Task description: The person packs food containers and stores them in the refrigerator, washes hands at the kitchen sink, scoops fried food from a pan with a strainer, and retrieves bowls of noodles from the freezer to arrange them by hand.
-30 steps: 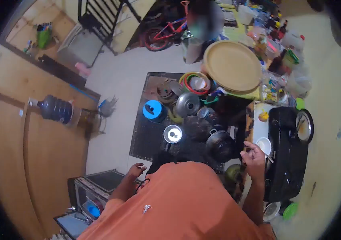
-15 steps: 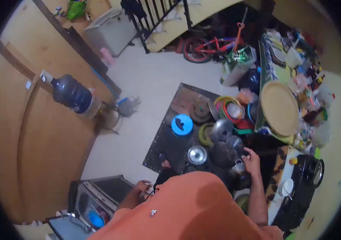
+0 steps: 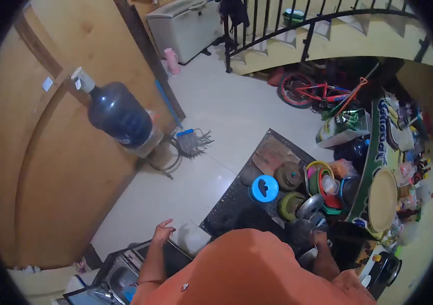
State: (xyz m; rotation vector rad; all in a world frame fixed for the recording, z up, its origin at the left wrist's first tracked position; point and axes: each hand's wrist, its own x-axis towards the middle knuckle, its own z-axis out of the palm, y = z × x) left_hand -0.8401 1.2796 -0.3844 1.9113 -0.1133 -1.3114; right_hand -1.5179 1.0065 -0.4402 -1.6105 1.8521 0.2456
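Observation:
My left hand [image 3: 163,231] is raised above the dark-topped cabinet [image 3: 171,258] at the lower left, its fingers apart and nothing in it. On the right, my right hand [image 3: 320,238] is low beside the dark pots [image 3: 299,231]; its fingers are too small and dim to read. Near it lie a metal lid [image 3: 310,207] and a green round pot [image 3: 291,205]. A container with a blue lid [image 3: 265,188] stands on the black mat [image 3: 221,207]. Stacked colored basins [image 3: 328,185] sit behind the pots.
A large water bottle [image 3: 120,113] leans out at the left, with a mop [image 3: 194,142] beside it. A red bicycle [image 3: 318,94] stands under the stairs [image 3: 328,43]. At the right are a cluttered table with a round tan tray [image 3: 382,200] and a black stove [image 3: 383,274].
The view has swung to the right, bringing the stairs and more floor into sight. My right hand has gone from beside the stove down to the pots. My left hand has lifted outward.

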